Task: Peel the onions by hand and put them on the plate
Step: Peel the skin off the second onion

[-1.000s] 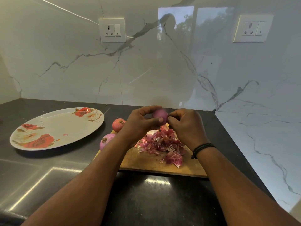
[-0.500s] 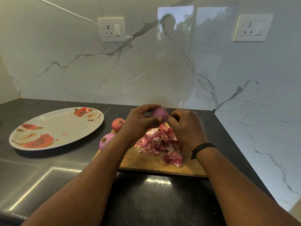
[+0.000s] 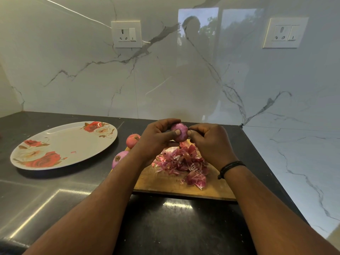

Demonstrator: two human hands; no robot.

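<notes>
1. Step in hand: a person is peeling a small red onion (image 3: 179, 132), held up between both hands above a wooden cutting board (image 3: 176, 183). The onion's visible surface looks smooth and purple, so the peeling seems close to finished, though its far side is hidden.

2. Left hand (image 3: 156, 138): the fingers curl over the top of the onion and the thumb presses its near face, gripping it firmly.

3. Right hand (image 3: 209, 140): the fingers are curled, with the thumb and fingertips pinching at the onion's right edge, apparently working at a last bit of skin. Whether any skin is actually caught between them is too small to tell.

4. Below the hands, a heap of red onion skins (image 3: 184, 162) lies on the board.

5. Just left of the left hand and wrist, two more onions sit at the board's left edge: an unpeeled onion (image 3: 132, 140) further back and a purple onion (image 3: 119, 159) nearer.

6. Well to the left of the left hand, a floral oval plate (image 3: 55, 142) rests on the dark countertop (image 3: 165, 227). It holds no onions, only a tiny scrap.

7. Next move, as a judgement: clear off any remaining skin, let it drop onto the heap, then carry the onion leftward to the plate, past the two waiting onions.
</notes>
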